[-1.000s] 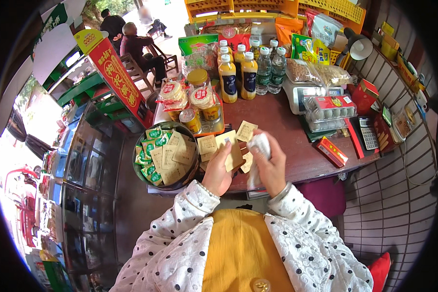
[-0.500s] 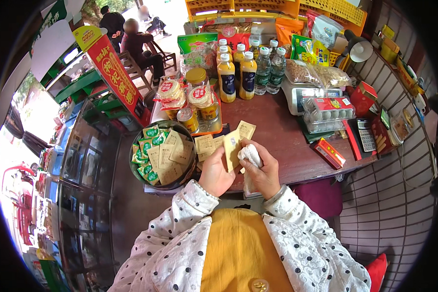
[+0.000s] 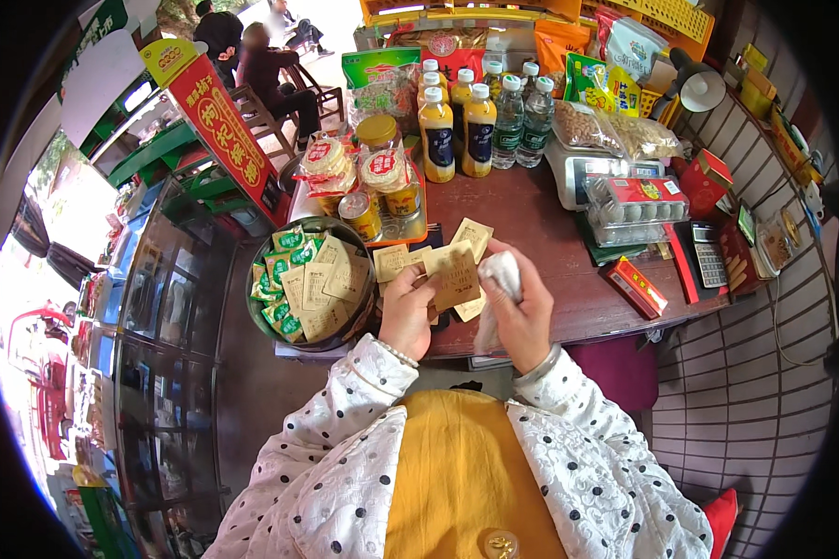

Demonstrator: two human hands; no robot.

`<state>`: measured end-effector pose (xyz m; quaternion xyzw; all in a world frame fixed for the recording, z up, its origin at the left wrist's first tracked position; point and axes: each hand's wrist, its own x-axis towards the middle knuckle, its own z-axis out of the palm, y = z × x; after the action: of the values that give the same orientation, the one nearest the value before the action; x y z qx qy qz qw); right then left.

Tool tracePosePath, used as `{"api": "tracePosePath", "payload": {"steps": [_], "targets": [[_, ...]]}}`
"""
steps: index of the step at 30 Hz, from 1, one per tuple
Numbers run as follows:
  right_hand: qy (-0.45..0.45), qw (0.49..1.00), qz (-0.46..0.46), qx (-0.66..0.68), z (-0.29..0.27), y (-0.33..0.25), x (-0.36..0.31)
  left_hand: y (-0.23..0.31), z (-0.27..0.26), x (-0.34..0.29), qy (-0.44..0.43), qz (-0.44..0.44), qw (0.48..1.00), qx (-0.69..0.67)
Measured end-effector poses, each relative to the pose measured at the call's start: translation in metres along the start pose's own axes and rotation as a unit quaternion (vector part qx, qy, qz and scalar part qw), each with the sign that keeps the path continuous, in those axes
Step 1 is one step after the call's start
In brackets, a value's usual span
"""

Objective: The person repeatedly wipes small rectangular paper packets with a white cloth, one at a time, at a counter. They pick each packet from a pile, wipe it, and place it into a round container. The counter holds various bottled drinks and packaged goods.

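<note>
Between the thumb and fingers of my left hand (image 3: 408,315) is a flat tan paper packet (image 3: 453,275), its printed face turned up. A crumpled white cloth (image 3: 501,279) is gripped in my right hand (image 3: 526,312), close beside the packet's right edge. Several more tan packets (image 3: 391,262) lie on the table just beyond my hands, partly covered by them. To the left stands a round dark bowl (image 3: 364,328), filled with tan packets on its right side and small green-and-white sachets (image 3: 278,268) on its left.
Behind the bowl, a tray (image 3: 418,230) carries jars, cans and bagged round crackers. Yellow drink bottles (image 3: 437,140) and water bottles stand at the table's back. A scale (image 3: 569,182), egg carton (image 3: 636,200), red box (image 3: 637,287) and calculator (image 3: 708,256) are at the right. People sit outside, far left.
The packet in my left hand has turned from edge-on to flat, showing its printed face. My right hand with the cloth has shifted right, away from it.
</note>
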<state>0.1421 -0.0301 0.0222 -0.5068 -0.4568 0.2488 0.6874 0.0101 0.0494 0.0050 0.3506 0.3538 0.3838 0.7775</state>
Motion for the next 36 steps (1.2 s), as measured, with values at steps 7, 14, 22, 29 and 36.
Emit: {"api": "tracePosePath", "payload": {"steps": [7, 14, 22, 29, 36], "targets": [[-0.054, 0.949, -0.173, -0.259, 0.014, 0.012, -0.002, -0.007, 0.023, -0.02, -0.058, 0.008, 0.997, -0.055], [-0.099, 0.947, -0.206, -0.227, 0.012, 0.02, 0.006, -0.013, 0.024, -0.019, -0.036, 0.074, 0.996, -0.034], [-0.018, 0.962, 0.183, 0.204, -0.004, 0.004, 0.01, -0.009, 0.012, -0.014, -0.025, 0.108, 0.993, -0.036], [-0.015, 0.958, 0.243, 0.154, -0.009, 0.012, 0.007, -0.011, 0.02, -0.022, -0.04, 0.131, 0.99, -0.021], [-0.041, 0.969, 0.202, 0.138, -0.016, 0.006, 0.007, 0.004, -0.004, -0.044, -0.018, 0.132, 0.983, 0.126]]}}
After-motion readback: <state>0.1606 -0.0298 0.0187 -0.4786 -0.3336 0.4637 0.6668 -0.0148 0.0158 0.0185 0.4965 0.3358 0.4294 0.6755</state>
